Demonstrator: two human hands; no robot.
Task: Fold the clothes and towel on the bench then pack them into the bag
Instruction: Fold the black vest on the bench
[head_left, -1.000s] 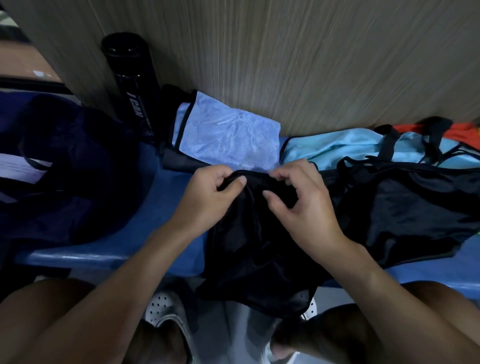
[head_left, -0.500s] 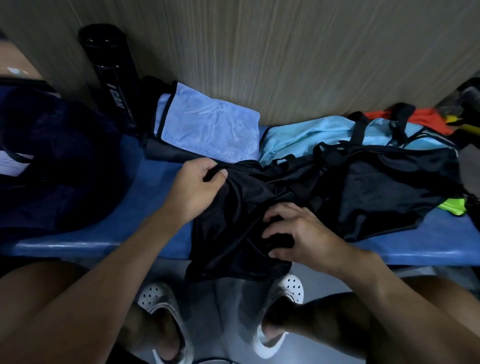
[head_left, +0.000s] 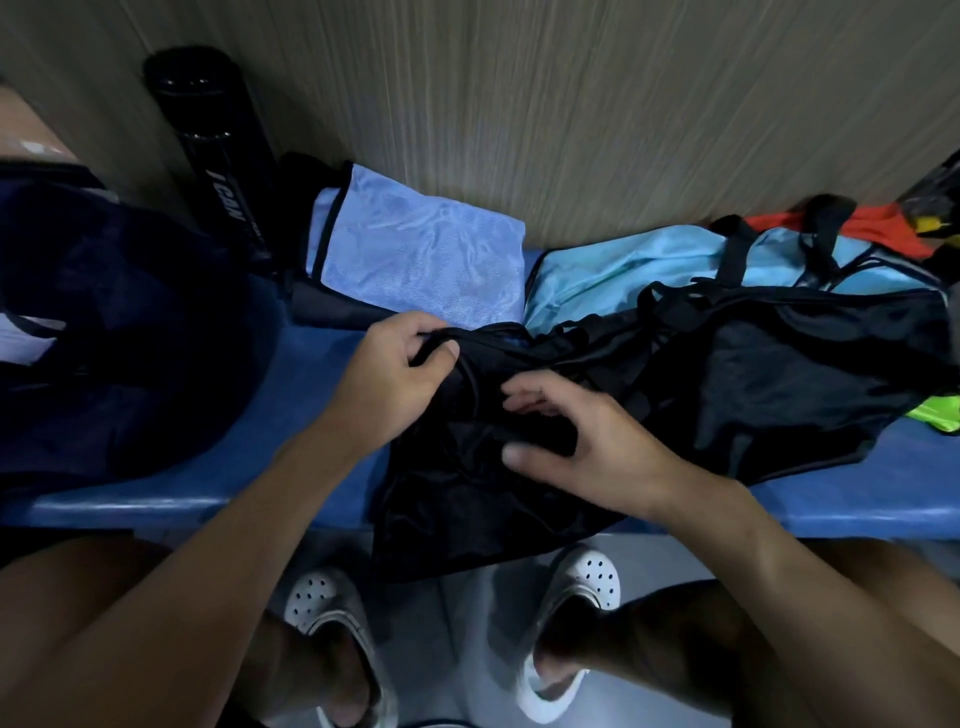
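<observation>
black garment (head_left: 467, 499) still pinched by left hand (head_left: 395, 374), right hand (head_left: 587, 441) shifted up.

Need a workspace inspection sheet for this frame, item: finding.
Surface: blue bench, largely covered by cloth and bags.
Job's things: black garment at centre, front edge hanging off the bench; folded light blue cloth behind it; light blue bag at right.
Clutter: navy item at left, likely a bag; black cylinder against the wall; orange item and neon green item far right.
Grippers: left hand pinches the garment's edge; right hand curled on its middle, grip unclear.
Cables: nothing seen.
Surroundings: wood-grain wall; white clogs on the floor.
</observation>
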